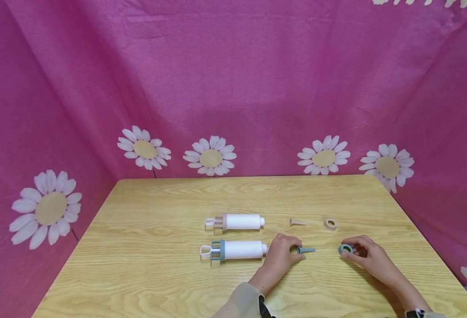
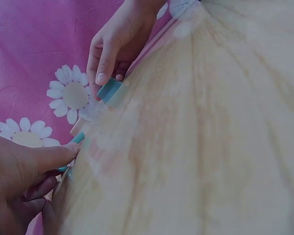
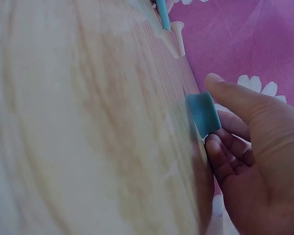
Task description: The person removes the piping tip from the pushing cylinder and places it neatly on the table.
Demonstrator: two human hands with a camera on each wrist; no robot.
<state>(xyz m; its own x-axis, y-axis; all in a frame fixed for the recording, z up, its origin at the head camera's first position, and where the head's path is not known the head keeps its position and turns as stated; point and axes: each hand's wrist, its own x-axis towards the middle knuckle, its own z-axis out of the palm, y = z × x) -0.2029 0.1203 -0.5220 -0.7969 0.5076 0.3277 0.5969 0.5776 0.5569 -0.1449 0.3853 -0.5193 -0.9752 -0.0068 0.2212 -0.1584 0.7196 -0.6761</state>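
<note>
My left hand (image 1: 279, 256) has thumb and index finger around the wide end of a small teal tapered nozzle (image 1: 306, 250), its thin end pointing right. In the left wrist view the thumb lies against this teal nozzle (image 2: 78, 137), while its other fingers are partly hidden. To the right, my right hand (image 1: 372, 258) holds a teal ring (image 1: 345, 249) between thumb and fingers, low at the tabletop. The ring (image 3: 204, 115) shows its curved side in the right wrist view. Left of the left hand lies a white tube with a teal collar and white pull handle (image 1: 243, 250).
Behind lie a similar white tube with a beige collar (image 1: 242, 221), a beige nozzle (image 1: 298, 222) and a beige ring (image 1: 330, 224). All rest on a wood-grain table (image 1: 158, 274). A pink cloth with daisies (image 1: 249, 88) surrounds its back and sides.
</note>
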